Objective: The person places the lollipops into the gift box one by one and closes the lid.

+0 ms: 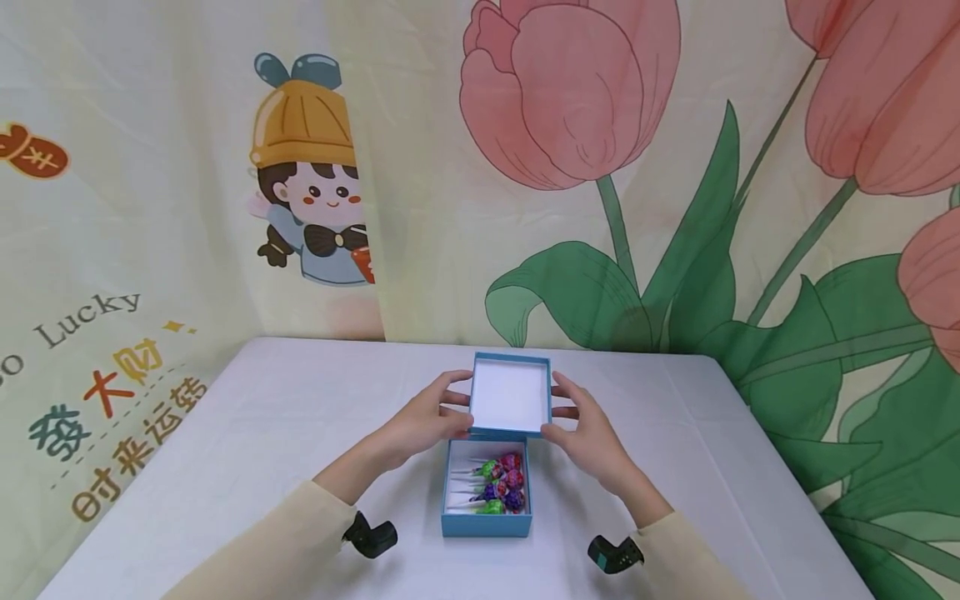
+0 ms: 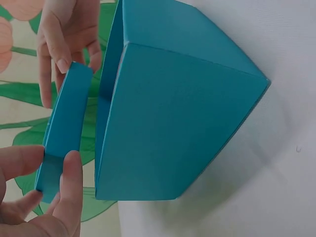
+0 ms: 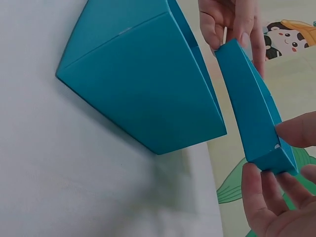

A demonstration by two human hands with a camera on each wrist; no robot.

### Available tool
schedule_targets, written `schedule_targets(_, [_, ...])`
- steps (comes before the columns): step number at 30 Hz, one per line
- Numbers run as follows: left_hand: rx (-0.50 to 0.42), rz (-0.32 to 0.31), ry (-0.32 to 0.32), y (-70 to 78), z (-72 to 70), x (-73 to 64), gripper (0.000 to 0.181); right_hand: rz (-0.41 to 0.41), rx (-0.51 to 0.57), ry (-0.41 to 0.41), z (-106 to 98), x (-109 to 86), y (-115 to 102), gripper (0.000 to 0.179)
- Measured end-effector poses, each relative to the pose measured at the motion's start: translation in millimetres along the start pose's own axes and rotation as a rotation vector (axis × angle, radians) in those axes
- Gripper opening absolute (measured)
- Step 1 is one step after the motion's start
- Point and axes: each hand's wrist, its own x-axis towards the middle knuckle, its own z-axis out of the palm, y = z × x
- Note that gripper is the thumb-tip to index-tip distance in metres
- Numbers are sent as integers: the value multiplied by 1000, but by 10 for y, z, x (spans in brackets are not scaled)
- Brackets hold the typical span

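Note:
A blue box lid with a white inside is held up between both hands, just behind and above the blue box. My left hand grips the lid's left edge, thumb near its lower corner. On the opposite edge, my right hand pinches the lid between thumb and fingers. Several lollipops in green, red and purple wrappers lie inside the open box, white sticks toward the left. Both wrist views show the lid apart from the box, its narrow side walls between the fingers.
The box stands on a table with a white cloth. Behind the table hangs a backdrop printed with tulips, a cartoon figure and lettering. A small black device is worn at each wrist.

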Motion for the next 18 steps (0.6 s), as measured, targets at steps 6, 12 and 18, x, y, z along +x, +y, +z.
schedule_targets(6, [6, 4, -14, -31, 1, -51, 77, -6, 41, 7, 12, -30, 28, 78])
schedule_targets(12, [1, 22, -37, -26, -15, -90, 83, 17, 73, -4, 8, -35, 29, 74])
schedule_targets(18, [26, 36, -42, -4, -14, -109, 86, 58, 129, -37, -20, -37, 31, 75])
